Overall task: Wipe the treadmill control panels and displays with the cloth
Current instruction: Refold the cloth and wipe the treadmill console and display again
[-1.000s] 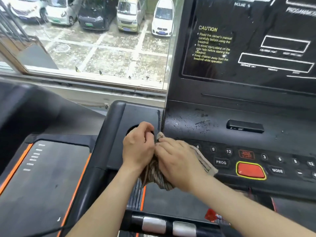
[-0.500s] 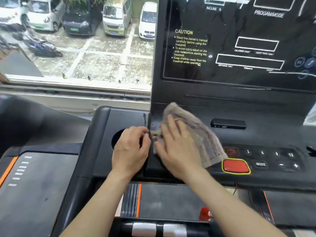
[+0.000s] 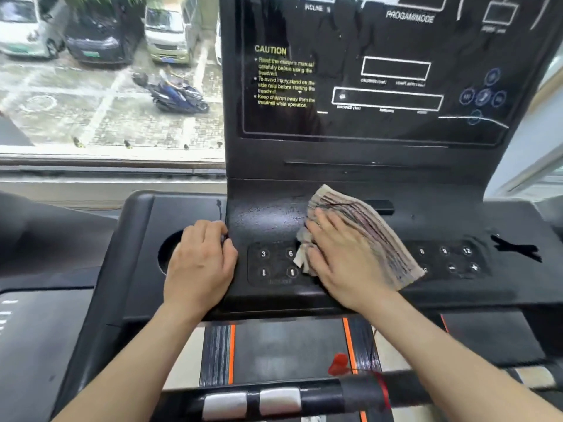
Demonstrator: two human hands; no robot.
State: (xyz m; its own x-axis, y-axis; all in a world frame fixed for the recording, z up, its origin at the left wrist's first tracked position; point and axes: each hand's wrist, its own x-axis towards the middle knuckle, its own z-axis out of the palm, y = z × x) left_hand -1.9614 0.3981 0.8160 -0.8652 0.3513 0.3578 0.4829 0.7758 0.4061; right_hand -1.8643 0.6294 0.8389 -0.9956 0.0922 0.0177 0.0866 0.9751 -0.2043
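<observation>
1. Looking at the cloth [image 3: 365,233] spread out over the middle of the control panel [image 3: 268,214], with 1 corner up toward the panel's back and the other end down near its front lip.
2. Pinned there by the right hand [image 3: 344,263]: laid flat on top, fingers straight, pressing down rather than pinching anything.
3. Got the left hand [image 3: 198,263] resting against the panel's left edge, fingers loosely curled, no visible hold on anything.
4. Looks thin, limp and close to weightless, so zero stiffness to lean on. Already rucked up a bit on the side facing the panel's left keypad [image 3: 274,263].
5. Probably best worked with palm pressure through the middle, or gathered into a pad with the thumb tucked under 1 edge. Grabbing a single corner would likely just drag a loose flap around.
6. Should slide easily on the smooth black plastic, so not much force needed. Worth going light over the buttons on both sides of the panel.
7. Can see a speckled, streaky patch on the panel's back-left area, just beside the cloth.
8. For the display [image 3: 365,71] standing up from the panel's back edge: guessing a proper finger grip is needed there, since a limp rag won't stay put on an upright glossy face.
</observation>
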